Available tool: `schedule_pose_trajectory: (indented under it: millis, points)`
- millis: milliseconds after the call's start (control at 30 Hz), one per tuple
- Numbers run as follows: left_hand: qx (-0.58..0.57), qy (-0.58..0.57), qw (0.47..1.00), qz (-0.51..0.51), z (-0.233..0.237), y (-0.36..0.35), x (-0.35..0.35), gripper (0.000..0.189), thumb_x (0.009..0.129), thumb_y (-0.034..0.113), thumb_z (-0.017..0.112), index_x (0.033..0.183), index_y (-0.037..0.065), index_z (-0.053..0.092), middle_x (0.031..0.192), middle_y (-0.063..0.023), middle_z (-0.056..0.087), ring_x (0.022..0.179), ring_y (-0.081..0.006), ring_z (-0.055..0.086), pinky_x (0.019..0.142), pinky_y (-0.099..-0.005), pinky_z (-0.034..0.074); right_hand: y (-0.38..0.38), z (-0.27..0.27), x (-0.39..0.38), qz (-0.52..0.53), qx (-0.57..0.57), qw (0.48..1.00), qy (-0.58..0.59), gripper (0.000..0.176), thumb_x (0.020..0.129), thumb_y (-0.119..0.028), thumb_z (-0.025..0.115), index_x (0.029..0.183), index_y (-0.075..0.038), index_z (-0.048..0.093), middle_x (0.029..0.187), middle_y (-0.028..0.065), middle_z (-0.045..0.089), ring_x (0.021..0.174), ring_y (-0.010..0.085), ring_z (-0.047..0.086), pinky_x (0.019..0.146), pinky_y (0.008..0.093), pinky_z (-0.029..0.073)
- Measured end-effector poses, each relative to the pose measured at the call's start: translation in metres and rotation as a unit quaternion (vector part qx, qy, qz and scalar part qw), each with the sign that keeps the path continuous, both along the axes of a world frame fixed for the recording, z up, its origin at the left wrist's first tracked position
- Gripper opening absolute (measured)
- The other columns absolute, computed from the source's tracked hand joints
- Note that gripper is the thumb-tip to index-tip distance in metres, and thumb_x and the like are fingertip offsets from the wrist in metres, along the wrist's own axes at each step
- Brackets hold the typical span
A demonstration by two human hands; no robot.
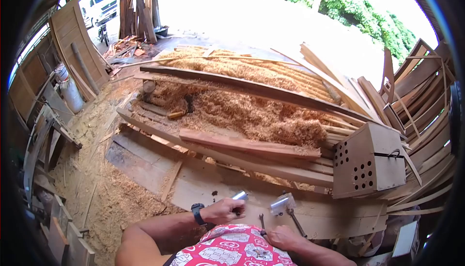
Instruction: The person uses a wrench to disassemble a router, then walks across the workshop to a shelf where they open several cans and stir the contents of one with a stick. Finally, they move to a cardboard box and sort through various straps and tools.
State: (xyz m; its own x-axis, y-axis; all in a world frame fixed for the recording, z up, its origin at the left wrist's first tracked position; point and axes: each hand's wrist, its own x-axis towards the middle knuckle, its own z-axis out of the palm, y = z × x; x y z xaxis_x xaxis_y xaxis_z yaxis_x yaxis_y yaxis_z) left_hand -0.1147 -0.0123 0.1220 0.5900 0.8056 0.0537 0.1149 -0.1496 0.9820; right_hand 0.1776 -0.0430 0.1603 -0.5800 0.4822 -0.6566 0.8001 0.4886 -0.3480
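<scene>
My left hand, with a black watch on the wrist, is closed around a small shiny metal cylinder just above a wooden board. My right hand rests low on the board beside my red patterned shorts, fingers curled; a small wrench pokes out at its fingertips, and I cannot tell whether it is gripped. A metal-headed hammer lies on the board just beyond the right hand, its handle pointing toward me.
A wooden box with round holes stands at the right. Long planks and heaps of wood shavings lie ahead. Offcuts line both sides; sawdust covers the floor on the left. A white truck is parked far back.
</scene>
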Motion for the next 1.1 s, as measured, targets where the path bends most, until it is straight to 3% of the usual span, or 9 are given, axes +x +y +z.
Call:
schedule_pose_trajectory:
  millis: [133, 367, 567, 600, 633, 733, 867, 1033, 1100]
  points:
    - [0.036, -0.016, 0.992, -0.118, 0.02, -0.026, 0.029, 0.007, 0.081, -0.003, 0.066, 0.085, 0.003, 0.063, 0.071, -0.019, 0.059, 0.065, -0.0303, 0.06, 0.061, -0.0393, 0.048, 0.001, -0.008, 0.004, 0.056, 0.105, 0.989, 0.089, 0.034, 0.1, -0.033, 0.05, 0.09, -0.004, 0.066, 0.063, 0.019, 0.066, 0.056, 0.0385, 0.066, 0.053, 0.0522, 0.051]
    - [0.041, 0.027, 0.981, -0.186, 0.017, -0.034, 0.044, 0.018, 0.075, 0.001, 0.061, 0.092, 0.002, 0.065, 0.087, -0.0176, 0.064, 0.084, -0.0392, 0.063, 0.076, -0.0475, 0.051, -0.007, 0.003, 0.005, -0.049, 0.133, 0.984, 0.108, 0.032, 0.096, -0.033, 0.062, 0.087, -0.002, 0.061, 0.066, 0.0207, 0.066, 0.061, 0.04, 0.067, 0.057, 0.05, 0.052]
    - [-0.119, -0.046, 0.97, -0.207, 0.007, -0.025, 0.039, 0.023, 0.075, 0.001, 0.059, 0.098, -0.004, 0.059, 0.089, -0.0162, 0.063, 0.085, -0.0326, 0.063, 0.078, -0.0424, 0.05, -0.014, 0.002, 0.007, -0.111, 0.102, 0.984, 0.089, 0.028, 0.095, -0.031, 0.063, 0.089, -0.003, 0.06, 0.073, 0.0215, 0.066, 0.071, 0.0423, 0.066, 0.065, 0.0538, 0.05]
    - [-0.126, -0.048, 0.969, -0.208, 0.001, -0.025, 0.04, 0.016, 0.084, 0.006, 0.063, 0.096, -0.003, 0.06, 0.087, -0.0097, 0.063, 0.08, -0.0205, 0.061, 0.073, -0.0355, 0.049, -0.014, 0.0, 0.007, -0.12, 0.1, 0.983, 0.098, 0.028, 0.095, -0.031, 0.063, 0.089, -0.003, 0.06, 0.074, 0.0211, 0.066, 0.071, 0.0421, 0.066, 0.065, 0.0537, 0.05]
    - [-0.124, -0.047, 0.968, -0.211, -0.003, -0.025, 0.042, 0.016, 0.084, 0.006, 0.063, 0.096, -0.003, 0.06, 0.087, -0.0097, 0.063, 0.08, -0.0205, 0.061, 0.073, -0.0355, 0.049, -0.015, 0.0, 0.007, -0.123, 0.103, 0.982, 0.098, 0.028, 0.095, -0.031, 0.063, 0.089, -0.003, 0.06, 0.074, 0.0211, 0.066, 0.071, 0.0421, 0.066, 0.065, 0.0537, 0.05]
    - [-0.44, -0.11, 0.89, -0.053, 0.002, -0.029, 0.056, 0.033, 0.096, 0.027, 0.074, 0.109, 0.001, 0.059, 0.089, 0.0006, 0.062, 0.077, -0.002, 0.052, 0.067, -0.0212, 0.044, -0.014, 0.0, 0.004, -0.139, 0.134, 0.969, 0.155, 0.026, 0.094, -0.029, 0.063, 0.089, -0.004, 0.06, 0.073, 0.02, 0.066, 0.07, 0.041, 0.066, 0.064, 0.0534, 0.05]
    - [-0.211, 0.008, 0.974, -0.083, 0.001, -0.022, 0.072, 0.027, 0.099, 0.023, 0.071, 0.106, 0.001, 0.056, 0.09, -0.0009, 0.064, 0.079, -0.0078, 0.058, 0.07, -0.0255, 0.049, -0.019, -0.009, 0.0, -0.147, 0.16, 0.958, 0.185, 0.025, 0.093, -0.03, 0.062, 0.088, -0.006, 0.06, 0.07, 0.0178, 0.065, 0.067, 0.0394, 0.065, 0.063, 0.053, 0.05]
    - [-0.171, 0.036, 0.98, -0.094, -0.009, -0.023, 0.072, 0.023, 0.104, 0.024, 0.064, 0.108, 0.003, 0.056, 0.087, -0.0021, 0.063, 0.077, -0.0094, 0.058, 0.066, -0.0271, 0.049, -0.016, 0.013, 0.008, -0.151, 0.066, 0.986, 0.042, 0.033, 0.097, -0.036, 0.06, 0.09, -0.004, 0.067, 0.075, 0.0203, 0.069, 0.073, 0.0409, 0.068, 0.07, 0.0525, 0.052]
    - [-0.292, 0.01, 0.956, -0.029, -0.023, -0.022, 0.062, 0.023, 0.106, 0.027, 0.06, 0.105, 0.005, 0.055, 0.084, 0.0, 0.06, 0.072, -0.0068, 0.053, 0.063, -0.0243, 0.046, -0.019, 0.0, 0.029, -0.182, 0.05, 0.982, 0.022, 0.041, 0.098, -0.041, 0.06, 0.092, -0.002, 0.07, 0.079, 0.0235, 0.07, 0.078, 0.0426, 0.068, 0.074, 0.0536, 0.053]
